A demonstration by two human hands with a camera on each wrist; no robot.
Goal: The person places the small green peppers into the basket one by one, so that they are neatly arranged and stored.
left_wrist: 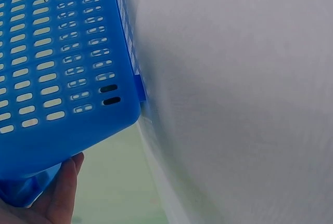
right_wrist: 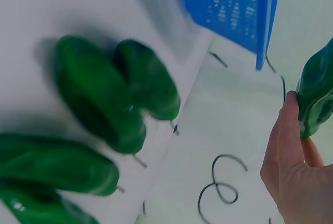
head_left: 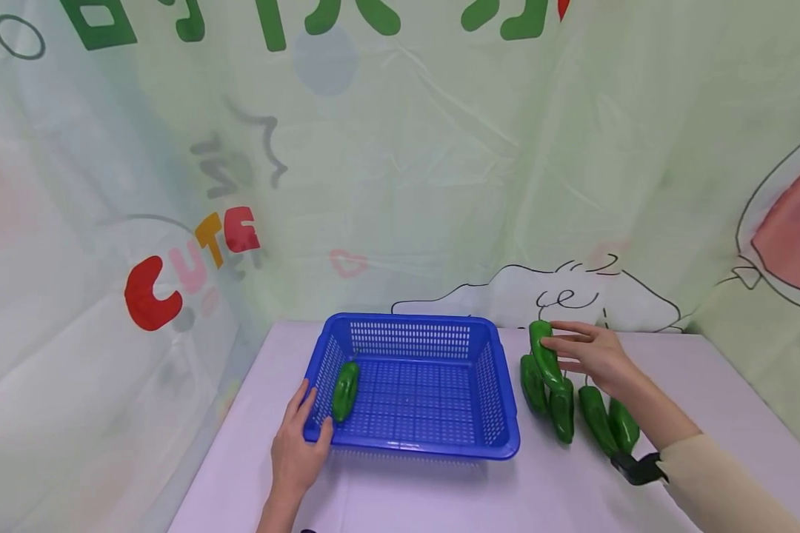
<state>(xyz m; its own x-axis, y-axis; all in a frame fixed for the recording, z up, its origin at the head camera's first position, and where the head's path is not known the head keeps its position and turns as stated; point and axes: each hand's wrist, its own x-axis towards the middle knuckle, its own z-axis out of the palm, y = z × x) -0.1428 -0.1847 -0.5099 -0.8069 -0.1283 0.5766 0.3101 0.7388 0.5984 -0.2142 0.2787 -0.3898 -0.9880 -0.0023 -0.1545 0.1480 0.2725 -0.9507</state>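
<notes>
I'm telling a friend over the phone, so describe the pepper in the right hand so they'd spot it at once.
Find the blue plastic basket on the pale table, then look just to its right in the head view. There, the right hand holds a long green pepper. Unlike the four green peppers lying nearby, it is lifted off the table.

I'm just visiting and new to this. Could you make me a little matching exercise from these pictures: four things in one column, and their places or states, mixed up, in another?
Things
1. Blue rectangular slotted plastic basket
2. Person's bare left grip
3. Person's bare right grip
4. Red painted letter C

Places or states
A. Holding a long, glossy green pepper
B. On the pale patterned backdrop
C. At the basket's left front corner
D. On the pale tabletop

Pairs: 1-D, 2-C, 3-A, 4-B
</notes>
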